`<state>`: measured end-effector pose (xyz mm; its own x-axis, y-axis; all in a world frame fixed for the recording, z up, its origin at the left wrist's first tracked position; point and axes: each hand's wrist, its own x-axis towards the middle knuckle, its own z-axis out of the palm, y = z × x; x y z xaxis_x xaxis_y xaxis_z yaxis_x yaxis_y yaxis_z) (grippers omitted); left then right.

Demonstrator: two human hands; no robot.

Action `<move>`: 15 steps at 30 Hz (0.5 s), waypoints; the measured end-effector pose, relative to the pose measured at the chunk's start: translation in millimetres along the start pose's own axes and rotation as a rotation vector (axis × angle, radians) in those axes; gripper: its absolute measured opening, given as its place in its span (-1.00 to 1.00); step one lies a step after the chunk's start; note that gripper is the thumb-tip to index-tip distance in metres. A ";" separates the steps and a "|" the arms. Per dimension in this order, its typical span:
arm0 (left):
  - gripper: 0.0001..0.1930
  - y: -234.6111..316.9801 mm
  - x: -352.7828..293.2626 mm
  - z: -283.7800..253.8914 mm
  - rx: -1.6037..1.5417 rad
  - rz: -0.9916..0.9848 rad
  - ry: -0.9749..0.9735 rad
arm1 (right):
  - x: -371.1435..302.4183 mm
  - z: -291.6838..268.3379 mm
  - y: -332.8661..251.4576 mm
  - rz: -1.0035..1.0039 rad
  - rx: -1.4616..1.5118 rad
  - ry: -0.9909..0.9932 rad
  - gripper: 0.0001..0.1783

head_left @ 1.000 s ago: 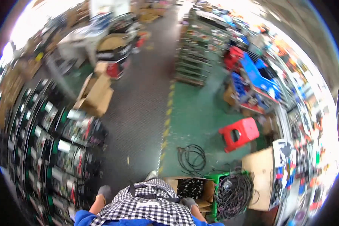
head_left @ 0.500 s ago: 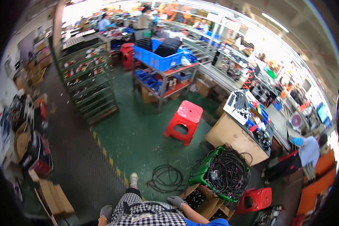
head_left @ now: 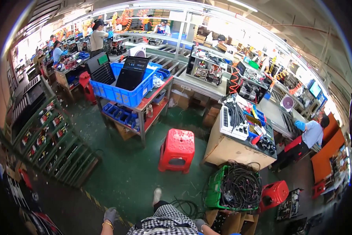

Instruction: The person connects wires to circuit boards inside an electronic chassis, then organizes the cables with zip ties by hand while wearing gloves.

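My left hand [head_left: 110,215], in a grey glove with a yellow band at the wrist, hangs beside my checked apron [head_left: 164,223]. Its fingers are loosely apart and hold nothing. My right hand [head_left: 200,224], also gloved in grey, is at the apron's right side, partly hidden; the visible fingers look relaxed and empty. Nearest to it are a cardboard box [head_left: 230,223] with dark parts inside and a loop of black cable [head_left: 187,207] on the floor. Beyond stands a green crate [head_left: 213,192] heaped with black cables [head_left: 241,186].
Ahead stands a red stool [head_left: 177,150]; another red stool [head_left: 274,194] is beyond the crate. A metal cart [head_left: 144,129] carries a blue bin [head_left: 123,92]. A green rack [head_left: 54,137] is at left. A workbench [head_left: 238,150] stands at right, with a person [head_left: 311,133] farther off.
My view has turned left and lifted, and I have come closer to the red stool and the cart. My left hand has swung forward; more of my right hand is now hidden.
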<state>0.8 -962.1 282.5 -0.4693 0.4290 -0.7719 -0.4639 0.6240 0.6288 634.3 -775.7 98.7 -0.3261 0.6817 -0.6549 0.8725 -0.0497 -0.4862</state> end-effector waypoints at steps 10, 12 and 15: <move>-0.76 189.5 163.7 115.0 0.625 0.317 -0.172 | 231.6 -138.3 -202.7 0.013 -0.023 -0.109 -0.67; -0.70 268.8 168.0 150.4 0.810 0.392 -0.278 | 280.6 -215.1 -268.5 -0.005 0.176 0.109 -0.52; -0.68 346.3 211.6 190.6 0.918 0.539 -0.057 | 340.5 -299.5 -349.5 -0.002 0.563 0.179 -0.62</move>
<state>-116.0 -530.7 319.0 -0.3971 0.8104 -0.4307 0.5496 0.5858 0.5956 327.3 -307.6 218.9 -0.2182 0.7921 -0.5700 0.5286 -0.3951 -0.7513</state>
